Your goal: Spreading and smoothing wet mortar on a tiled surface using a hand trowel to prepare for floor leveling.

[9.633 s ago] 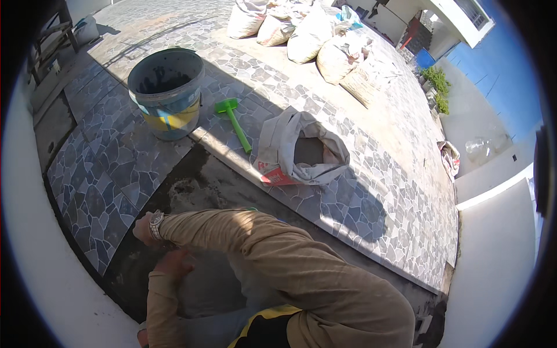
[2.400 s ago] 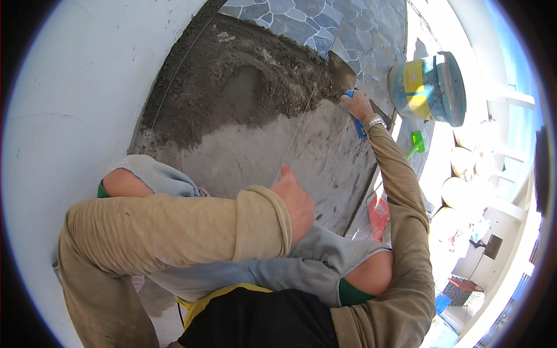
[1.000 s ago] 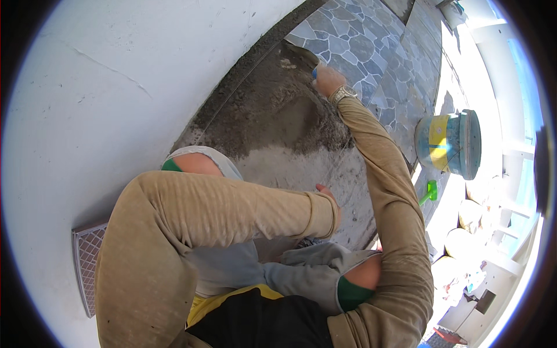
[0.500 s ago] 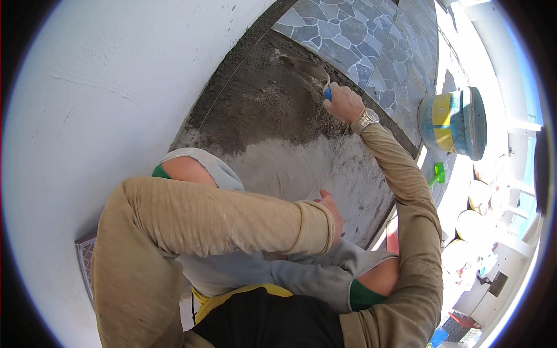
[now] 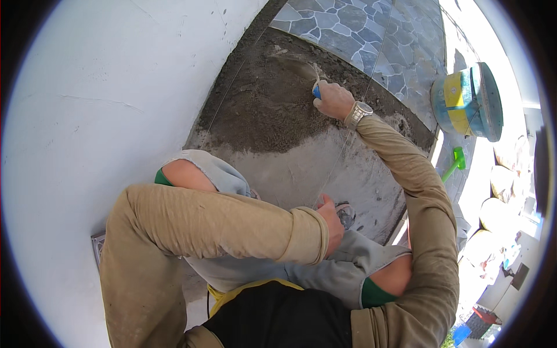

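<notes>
My right hand (image 5: 335,100) is closed around the blue handle of a trowel (image 5: 317,91). The trowel's blade (image 5: 299,68) lies against dark, wet mortar (image 5: 261,107), near the edge of the stone paving. My left hand (image 5: 332,225) hangs over my bent leg, with its thumb and a fingertip apart; its other fingers are mostly hidden. No object shows in it. Beside it, part of what looks like a shoe (image 5: 346,216) rests on the pale, dry slab (image 5: 284,171).
A white wall (image 5: 116,116) rises at the left. Irregular grey stone paving (image 5: 348,29) lies beyond the mortar. A teal and yellow bucket (image 5: 458,101) and a green-headed mallet (image 5: 458,159) are at the right. A thin string (image 5: 339,153) crosses the work area.
The view has shifted, so the bucket and mallet appear farther right. My right hand and the trowel sit slightly left and higher in the picture. The shoe beside my left hand now shows.
</notes>
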A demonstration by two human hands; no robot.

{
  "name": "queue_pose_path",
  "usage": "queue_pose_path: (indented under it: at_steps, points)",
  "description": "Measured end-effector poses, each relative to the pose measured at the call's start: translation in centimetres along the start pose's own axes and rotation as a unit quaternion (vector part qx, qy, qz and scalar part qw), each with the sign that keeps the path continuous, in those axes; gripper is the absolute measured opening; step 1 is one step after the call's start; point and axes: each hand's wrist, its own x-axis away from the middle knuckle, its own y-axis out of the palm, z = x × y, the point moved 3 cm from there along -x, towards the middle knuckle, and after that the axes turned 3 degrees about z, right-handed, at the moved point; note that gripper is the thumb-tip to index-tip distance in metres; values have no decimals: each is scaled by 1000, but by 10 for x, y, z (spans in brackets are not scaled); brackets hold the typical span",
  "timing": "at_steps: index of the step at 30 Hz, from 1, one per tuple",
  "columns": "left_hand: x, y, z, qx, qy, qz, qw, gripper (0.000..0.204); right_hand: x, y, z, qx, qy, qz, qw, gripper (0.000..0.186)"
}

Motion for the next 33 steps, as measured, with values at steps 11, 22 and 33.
queue_pose_path:
  at_steps: [11,22,33]
  points:
    - [9,5,-4,-1,-36,-6,999,38,32,40,-69,-41,-74,-95,992,37]
    - [16,0,23,-16,-19,5,1000,42,-121,18,-46,-104,36,-23,994,47]
    - [51,-18,24,-23,-15,-14,1000,47,-5,53,-99,-155,-18,-113,981,42]
